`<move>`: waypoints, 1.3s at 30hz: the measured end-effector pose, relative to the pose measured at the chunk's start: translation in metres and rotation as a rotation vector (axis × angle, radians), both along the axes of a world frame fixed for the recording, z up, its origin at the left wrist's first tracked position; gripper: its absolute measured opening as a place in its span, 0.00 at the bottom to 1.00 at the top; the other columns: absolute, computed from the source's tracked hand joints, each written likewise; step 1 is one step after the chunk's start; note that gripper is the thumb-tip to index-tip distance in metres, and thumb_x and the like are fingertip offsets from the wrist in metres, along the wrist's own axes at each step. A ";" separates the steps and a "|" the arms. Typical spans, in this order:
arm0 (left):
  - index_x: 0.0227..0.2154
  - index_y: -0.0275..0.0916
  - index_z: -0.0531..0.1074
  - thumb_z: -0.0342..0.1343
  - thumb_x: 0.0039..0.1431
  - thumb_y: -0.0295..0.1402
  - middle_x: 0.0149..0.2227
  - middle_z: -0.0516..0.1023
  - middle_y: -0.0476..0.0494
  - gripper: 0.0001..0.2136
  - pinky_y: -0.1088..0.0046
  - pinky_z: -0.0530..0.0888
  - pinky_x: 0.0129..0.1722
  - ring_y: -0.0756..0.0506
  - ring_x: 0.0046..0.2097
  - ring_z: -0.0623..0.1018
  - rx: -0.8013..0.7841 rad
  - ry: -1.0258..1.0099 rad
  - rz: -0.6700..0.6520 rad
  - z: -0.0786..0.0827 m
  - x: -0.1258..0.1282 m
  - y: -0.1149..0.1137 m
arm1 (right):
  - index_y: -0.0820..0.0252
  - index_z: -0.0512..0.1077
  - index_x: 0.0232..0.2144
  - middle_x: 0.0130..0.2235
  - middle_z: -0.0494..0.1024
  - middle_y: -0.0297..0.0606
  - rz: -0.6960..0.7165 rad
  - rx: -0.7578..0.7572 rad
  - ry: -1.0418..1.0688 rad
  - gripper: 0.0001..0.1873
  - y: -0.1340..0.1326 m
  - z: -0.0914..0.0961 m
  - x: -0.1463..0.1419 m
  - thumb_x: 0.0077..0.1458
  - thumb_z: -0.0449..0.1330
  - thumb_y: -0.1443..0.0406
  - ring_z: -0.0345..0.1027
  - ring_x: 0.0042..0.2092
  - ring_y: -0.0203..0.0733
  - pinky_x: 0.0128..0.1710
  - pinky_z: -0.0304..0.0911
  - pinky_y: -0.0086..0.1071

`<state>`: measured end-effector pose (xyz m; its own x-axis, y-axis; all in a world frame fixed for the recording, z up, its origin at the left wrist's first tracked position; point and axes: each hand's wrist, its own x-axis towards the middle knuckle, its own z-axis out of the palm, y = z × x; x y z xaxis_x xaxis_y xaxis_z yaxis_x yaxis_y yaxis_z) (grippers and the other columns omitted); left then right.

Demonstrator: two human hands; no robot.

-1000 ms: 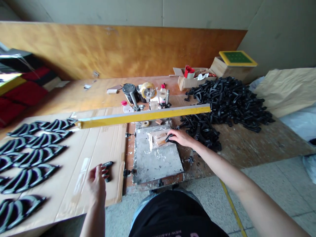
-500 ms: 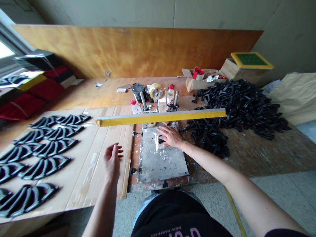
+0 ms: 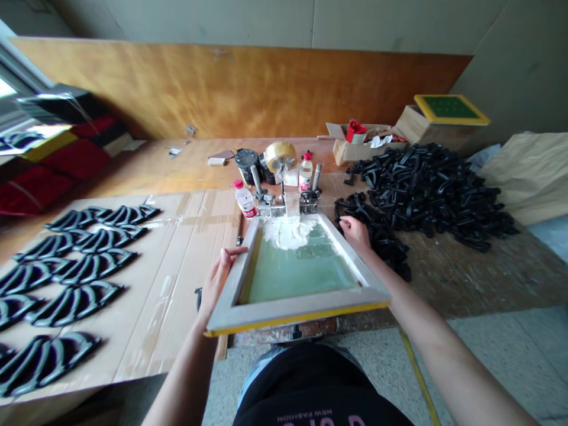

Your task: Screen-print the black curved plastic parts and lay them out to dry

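Observation:
A screen-printing frame (image 3: 306, 297) with pale wood sides, a yellow front edge and greenish mesh is low over the work in front of me. Thick white ink (image 3: 290, 234) lies at the mesh's far end. My left hand (image 3: 218, 278) is beside the frame's left side, index finger stretched against it. A black plastic part (image 3: 198, 299) shows at its outer side, apparently in the curled fingers, which are mostly hidden. At the frame's right, my right hand (image 3: 355, 232) has its fingers closed on a black part at the near edge of the heap (image 3: 426, 195).
Rows of black curved parts (image 3: 95, 260) lie on cardboard (image 3: 173, 284) at left. Behind the frame stand metal posts (image 3: 256, 177), a tape roll (image 3: 280, 155), a dark tub (image 3: 247, 163) and two bottles (image 3: 245, 200). Boxes (image 3: 350, 152) stand at the back right.
The frame has swung down from its raised position and hides the metal plate. My right hand has moved from the plate to the black heap; my left hand has moved to the frame's left side.

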<state>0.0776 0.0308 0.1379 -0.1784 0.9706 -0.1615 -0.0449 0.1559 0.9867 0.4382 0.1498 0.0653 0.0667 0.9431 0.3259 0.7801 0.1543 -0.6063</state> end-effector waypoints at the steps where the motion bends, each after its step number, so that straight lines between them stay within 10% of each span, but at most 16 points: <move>1: 0.48 0.38 0.75 0.54 0.55 0.57 0.32 0.77 0.46 0.29 0.76 0.66 0.23 0.50 0.26 0.72 -0.075 0.031 -0.024 -0.010 -0.002 -0.008 | 0.59 0.71 0.53 0.50 0.76 0.46 0.004 0.035 0.012 0.19 0.004 0.008 -0.003 0.62 0.54 0.62 0.72 0.48 0.48 0.52 0.67 0.45; 6: 0.63 0.43 0.62 0.60 0.51 0.52 0.29 0.75 0.51 0.37 0.79 0.63 0.21 0.52 0.23 0.69 -0.198 0.158 -0.062 -0.065 0.001 -0.019 | 0.57 0.62 0.61 0.62 0.61 0.48 0.330 0.236 -0.138 0.37 0.027 0.041 -0.076 0.51 0.67 0.67 0.58 0.61 0.52 0.62 0.57 0.47; 10: 0.61 0.41 0.65 0.59 0.51 0.50 0.30 0.76 0.50 0.35 0.76 0.69 0.27 0.50 0.27 0.73 -0.182 0.202 -0.018 -0.094 0.003 -0.014 | 0.63 0.71 0.47 0.47 0.73 0.47 0.440 0.080 -0.370 0.17 0.041 0.039 -0.121 0.53 0.63 0.71 0.65 0.51 0.50 0.52 0.63 0.42; 14: 0.56 0.39 0.70 0.60 0.50 0.50 0.31 0.78 0.46 0.32 0.72 0.72 0.30 0.45 0.32 0.77 -0.170 0.234 0.021 -0.100 0.002 -0.014 | 0.64 0.72 0.35 0.38 0.76 0.46 0.527 -0.024 -0.481 0.03 0.023 0.024 -0.121 0.57 0.58 0.71 0.67 0.43 0.47 0.46 0.63 0.38; 21: 0.56 0.38 0.71 0.59 0.50 0.51 0.35 0.80 0.42 0.32 0.71 0.73 0.32 0.44 0.34 0.78 -0.177 0.254 0.034 -0.095 0.005 -0.017 | 0.61 0.71 0.30 0.32 0.74 0.39 1.053 0.061 -0.473 0.08 -0.027 0.037 -0.091 0.51 0.57 0.76 0.66 0.39 0.43 0.39 0.61 0.33; 26: 0.57 0.37 0.70 0.60 0.50 0.52 0.33 0.80 0.43 0.34 0.71 0.73 0.31 0.44 0.33 0.78 -0.176 0.231 0.030 -0.094 0.002 -0.016 | 0.62 0.72 0.33 0.36 0.74 0.42 0.792 0.144 -0.389 0.09 -0.025 0.022 -0.097 0.54 0.55 0.76 0.65 0.43 0.44 0.41 0.62 0.34; 30: 0.59 0.39 0.68 0.59 0.49 0.53 0.32 0.80 0.46 0.35 0.72 0.72 0.29 0.47 0.29 0.76 -0.194 0.208 0.006 -0.089 0.001 -0.017 | 0.62 0.74 0.36 0.38 0.75 0.42 0.869 0.211 -0.373 0.09 -0.039 0.010 -0.094 0.56 0.56 0.75 0.65 0.44 0.45 0.44 0.63 0.35; 34: 0.61 0.38 0.64 0.60 0.49 0.54 0.31 0.79 0.46 0.39 0.74 0.71 0.29 0.47 0.30 0.76 -0.197 0.152 -0.032 -0.071 0.002 -0.019 | 0.59 0.75 0.40 0.37 0.77 0.38 0.819 0.136 -0.267 0.08 -0.019 0.031 -0.100 0.56 0.62 0.70 0.69 0.41 0.42 0.42 0.64 0.33; 39: 0.57 0.41 0.70 0.56 0.52 0.57 0.32 0.78 0.47 0.33 0.76 0.67 0.25 0.48 0.29 0.74 -0.174 0.160 -0.042 -0.029 -0.002 -0.018 | 0.48 0.65 0.60 0.46 0.79 0.35 0.455 0.005 -0.205 0.34 0.048 0.068 -0.107 0.52 0.68 0.65 0.72 0.43 0.42 0.44 0.65 0.33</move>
<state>0.0758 0.0133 0.1084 -0.1748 0.9377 -0.3003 0.1199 0.3230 0.9388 0.3312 0.1977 0.1328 -0.4167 0.8604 0.2935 0.7361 0.5088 -0.4463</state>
